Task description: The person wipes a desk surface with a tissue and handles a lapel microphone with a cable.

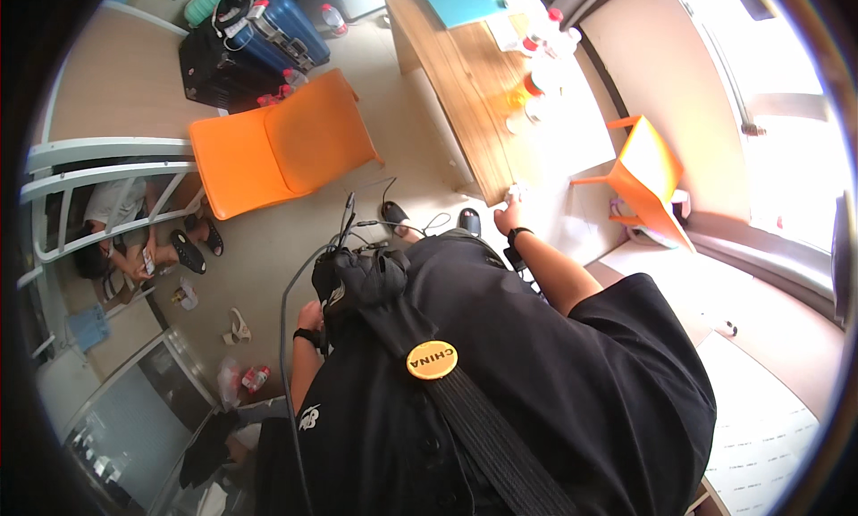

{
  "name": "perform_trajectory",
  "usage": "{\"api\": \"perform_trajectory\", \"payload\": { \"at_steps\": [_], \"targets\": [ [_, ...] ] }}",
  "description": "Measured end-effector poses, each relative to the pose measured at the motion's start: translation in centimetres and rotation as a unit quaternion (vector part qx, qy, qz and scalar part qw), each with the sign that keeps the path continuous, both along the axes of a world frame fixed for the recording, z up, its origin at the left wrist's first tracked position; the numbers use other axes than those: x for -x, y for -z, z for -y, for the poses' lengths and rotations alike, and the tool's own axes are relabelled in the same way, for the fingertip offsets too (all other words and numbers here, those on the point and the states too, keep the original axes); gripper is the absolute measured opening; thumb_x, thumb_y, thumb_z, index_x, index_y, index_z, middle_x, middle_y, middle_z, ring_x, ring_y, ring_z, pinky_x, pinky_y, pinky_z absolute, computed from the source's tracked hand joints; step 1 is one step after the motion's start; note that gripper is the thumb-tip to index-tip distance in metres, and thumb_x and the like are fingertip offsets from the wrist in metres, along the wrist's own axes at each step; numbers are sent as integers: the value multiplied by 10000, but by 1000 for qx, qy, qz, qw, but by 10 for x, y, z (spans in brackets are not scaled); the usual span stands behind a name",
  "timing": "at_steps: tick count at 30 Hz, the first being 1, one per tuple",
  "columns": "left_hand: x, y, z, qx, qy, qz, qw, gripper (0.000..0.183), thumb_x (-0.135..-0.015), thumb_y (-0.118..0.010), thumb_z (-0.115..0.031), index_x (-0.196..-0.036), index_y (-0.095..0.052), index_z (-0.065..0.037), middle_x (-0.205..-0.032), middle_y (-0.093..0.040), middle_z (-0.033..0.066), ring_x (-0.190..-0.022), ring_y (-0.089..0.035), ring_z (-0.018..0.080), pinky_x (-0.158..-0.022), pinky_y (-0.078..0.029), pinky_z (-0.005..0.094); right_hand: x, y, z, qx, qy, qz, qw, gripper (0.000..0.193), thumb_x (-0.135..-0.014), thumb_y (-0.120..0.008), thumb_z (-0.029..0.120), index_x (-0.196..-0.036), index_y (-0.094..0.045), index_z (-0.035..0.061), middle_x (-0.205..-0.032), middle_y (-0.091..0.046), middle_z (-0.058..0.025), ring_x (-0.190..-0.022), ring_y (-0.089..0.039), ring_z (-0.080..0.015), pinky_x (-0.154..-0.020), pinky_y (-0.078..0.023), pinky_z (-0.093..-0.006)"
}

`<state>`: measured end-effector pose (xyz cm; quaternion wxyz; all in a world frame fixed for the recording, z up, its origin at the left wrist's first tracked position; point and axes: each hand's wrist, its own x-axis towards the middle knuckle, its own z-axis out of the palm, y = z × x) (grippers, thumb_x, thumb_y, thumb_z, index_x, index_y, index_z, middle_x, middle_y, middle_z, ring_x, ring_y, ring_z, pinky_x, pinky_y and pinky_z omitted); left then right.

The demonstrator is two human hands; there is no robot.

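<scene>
My right hand [509,214] is at the near corner of the wooden table [465,114]. Its fingers are closed, with a small whitish bit [514,192] showing at their tips that I cannot make out. By my left side hangs my left hand [310,316], next to a black bag [357,275] worn at my front on a wide black strap [478,427]. The bag hides most of that hand's fingers. A dark cable [284,337] runs down past my left arm.
An orange chair [308,141] stands ahead left, another orange chair [657,172] right of the table. Bottles [527,89] stand on the table. Suitcases [286,38] are at the back. A person [125,212] sits low by the white bed frame [107,172]; loose cables [420,223] lie near my feet.
</scene>
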<state>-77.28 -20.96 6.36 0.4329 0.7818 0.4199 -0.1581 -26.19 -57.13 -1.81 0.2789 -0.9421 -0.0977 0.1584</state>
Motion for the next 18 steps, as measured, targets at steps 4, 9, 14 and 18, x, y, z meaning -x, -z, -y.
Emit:
{"api": "perform_trajectory", "payload": {
  "at_steps": [4,9,14,18],
  "targets": [
    [31,22,-55,234,-334,55,911,230,-975,-554,-322,-867,-606,-125,-731,-602,-25,-645,-590,115,-544,-447,295,-1,-12,-45,124,-36,24,991,665,-763,-678,170,-1333,-455,-89,-1316,-508,-367,-1240,-503,-478,-1060,-418,-481],
    [-3,-25,-103,180,-421,59,887,250,-989,-568,-295,-917,-617,-62,-798,-657,24,-679,-629,114,-571,-499,274,-36,8,-61,314,-129,-129,932,488,-907,-563,439,-1148,-695,35,-1181,-682,-205,-1135,-628,-358,-1022,-450,-464],
    [61,-8,-112,186,-518,83,831,212,-953,-605,-264,-972,-632,-54,-882,-660,39,-771,-646,165,-666,-510,312,-66,74,-57,397,-391,-63,828,385,-947,-508,400,-1059,-744,116,-1037,-735,-153,-961,-716,-308,-827,-547,-459],
    [77,39,-56,270,-649,115,702,258,-957,-569,-299,-1112,-599,-96,-900,-667,55,-761,-657,199,-637,-535,343,-105,75,-56,395,-453,-15,799,222,-841,-663,265,-950,-748,91,-892,-739,-168,-831,-728,-326,-700,-574,-415]
  ]
}}
